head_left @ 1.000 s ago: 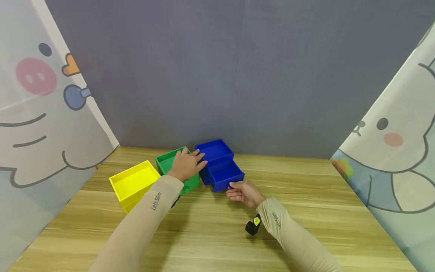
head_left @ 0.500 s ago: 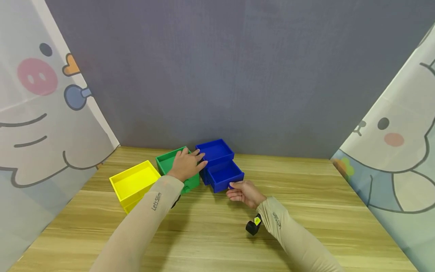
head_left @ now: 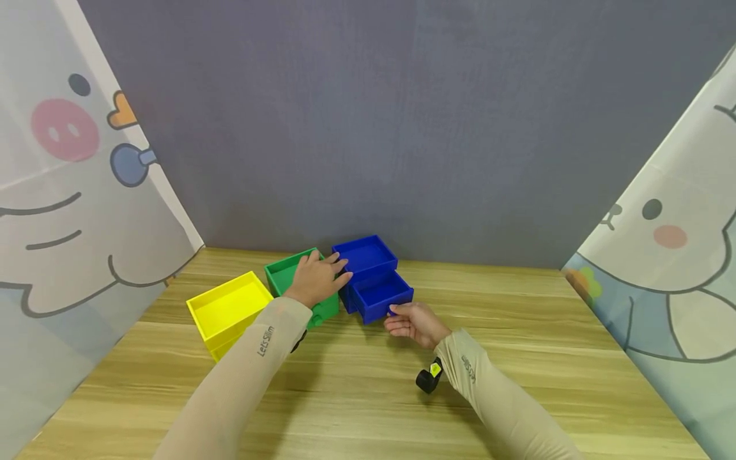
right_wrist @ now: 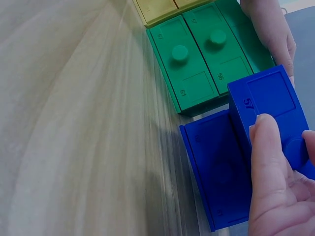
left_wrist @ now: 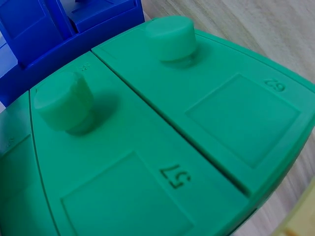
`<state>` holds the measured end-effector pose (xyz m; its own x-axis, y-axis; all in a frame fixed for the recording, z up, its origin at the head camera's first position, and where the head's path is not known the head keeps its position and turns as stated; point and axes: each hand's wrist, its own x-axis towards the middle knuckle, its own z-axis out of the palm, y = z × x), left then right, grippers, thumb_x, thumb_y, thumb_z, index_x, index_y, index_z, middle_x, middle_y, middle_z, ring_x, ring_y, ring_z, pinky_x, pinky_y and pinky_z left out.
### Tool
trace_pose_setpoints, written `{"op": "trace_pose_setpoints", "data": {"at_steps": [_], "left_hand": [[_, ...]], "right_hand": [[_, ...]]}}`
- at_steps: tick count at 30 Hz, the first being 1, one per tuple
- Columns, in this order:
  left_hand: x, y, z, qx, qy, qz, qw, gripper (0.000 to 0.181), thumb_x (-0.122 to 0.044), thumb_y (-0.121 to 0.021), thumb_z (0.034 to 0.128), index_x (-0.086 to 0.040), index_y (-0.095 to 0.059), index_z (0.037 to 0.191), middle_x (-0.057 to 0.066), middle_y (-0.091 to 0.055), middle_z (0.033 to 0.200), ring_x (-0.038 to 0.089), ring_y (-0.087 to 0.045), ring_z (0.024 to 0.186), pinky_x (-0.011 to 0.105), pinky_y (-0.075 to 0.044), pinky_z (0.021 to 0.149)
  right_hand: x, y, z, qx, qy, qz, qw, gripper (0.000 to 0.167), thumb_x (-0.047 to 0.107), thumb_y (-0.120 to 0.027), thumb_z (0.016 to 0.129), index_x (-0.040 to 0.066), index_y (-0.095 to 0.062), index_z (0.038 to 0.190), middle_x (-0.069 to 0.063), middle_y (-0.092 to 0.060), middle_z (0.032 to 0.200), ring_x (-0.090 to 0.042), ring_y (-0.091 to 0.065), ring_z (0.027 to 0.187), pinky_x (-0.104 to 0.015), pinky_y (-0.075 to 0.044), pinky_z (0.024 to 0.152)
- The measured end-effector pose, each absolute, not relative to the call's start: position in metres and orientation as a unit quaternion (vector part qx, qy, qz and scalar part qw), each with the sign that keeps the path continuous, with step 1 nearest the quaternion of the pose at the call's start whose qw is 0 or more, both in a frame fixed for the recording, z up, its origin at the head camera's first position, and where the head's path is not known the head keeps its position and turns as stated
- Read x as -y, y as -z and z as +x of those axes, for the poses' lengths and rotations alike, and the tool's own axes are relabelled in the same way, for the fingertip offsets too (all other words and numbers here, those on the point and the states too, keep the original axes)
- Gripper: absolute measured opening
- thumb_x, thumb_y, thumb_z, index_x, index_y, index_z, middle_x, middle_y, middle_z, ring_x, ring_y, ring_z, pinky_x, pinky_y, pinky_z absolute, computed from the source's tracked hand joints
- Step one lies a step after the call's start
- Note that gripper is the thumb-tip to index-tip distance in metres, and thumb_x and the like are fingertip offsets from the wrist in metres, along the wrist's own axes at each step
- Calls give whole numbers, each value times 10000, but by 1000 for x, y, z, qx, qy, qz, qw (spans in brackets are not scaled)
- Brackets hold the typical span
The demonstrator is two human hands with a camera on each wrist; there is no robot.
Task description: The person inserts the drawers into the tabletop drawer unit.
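Note:
A blue drawer box (head_left: 366, 254) with a tray-like top stands near the back wall. Its blue drawer (head_left: 378, 312) is pulled partway out at the front. My right hand (head_left: 418, 324) pinches this drawer's round knob (right_wrist: 295, 153); the right wrist view shows thumb and finger on either side of it. My left hand (head_left: 313, 280) lies over the green drawer box (head_left: 280, 276), fingers spread, fingertips at the blue box's left rim. The green box's drawers, with round knobs (left_wrist: 170, 39), are pushed in. The lower blue drawer (right_wrist: 219, 172) is also in.
A yellow drawer box (head_left: 229, 308) stands left of the green one, partly behind the left sleeve. A grey wall (head_left: 368, 128) rises behind the wooden table (head_left: 356, 402). Cartoon-printed panels (head_left: 684, 275) close off both sides.
The blue drawer has slid slightly inward, with my right hand moving along with it. My left hand stays in place on the boxes.

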<state>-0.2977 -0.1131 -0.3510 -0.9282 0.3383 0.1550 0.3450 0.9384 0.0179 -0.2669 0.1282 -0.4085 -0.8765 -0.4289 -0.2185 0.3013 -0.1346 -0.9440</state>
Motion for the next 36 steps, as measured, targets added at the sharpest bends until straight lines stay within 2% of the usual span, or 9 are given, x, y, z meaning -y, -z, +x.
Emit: {"op": "trace_pose_setpoints", "data": {"at_steps": [11,17,24,36], "left_hand": [[114,350,-296,982,22,-171,77,511,-489,-404,1002,-196,-510,1408,56,-451,1448,351,-465,1127,452,-377,884],[115,348,-297,983,8,-171,61,518,-494,-391,1005,-211,-474,1431,48,-434,1460,355,-445,1192,470,-361,950],[112,350,-300,983,-4,-175,54,527,-508,-361,1009,-226,-444,1446,40,-415,1469,346,-439,1216,461,-355,964],[113,349,-297,982,0,-179,66,519,-494,-392,1004,-208,-480,1428,58,-445,1452,352,-455,1197,470,-366,948]], "right_hand": [[-124,409,-270,-608,757,-48,236,211,27,-477,977,-169,-551,1005,-48,-681,684,-93,-668,616,-210,-538,604],[-121,410,-273,-606,759,-44,234,182,26,-471,978,-118,-580,963,-50,-681,689,-98,-668,619,-217,-540,610],[-121,412,-277,-608,759,-35,229,191,22,-463,977,-143,-559,995,-50,-680,685,-102,-669,624,-220,-541,616],[-121,415,-278,-590,769,-45,242,225,40,-464,990,-161,-566,999,-54,-686,675,-101,-673,611,-202,-535,596]]}}
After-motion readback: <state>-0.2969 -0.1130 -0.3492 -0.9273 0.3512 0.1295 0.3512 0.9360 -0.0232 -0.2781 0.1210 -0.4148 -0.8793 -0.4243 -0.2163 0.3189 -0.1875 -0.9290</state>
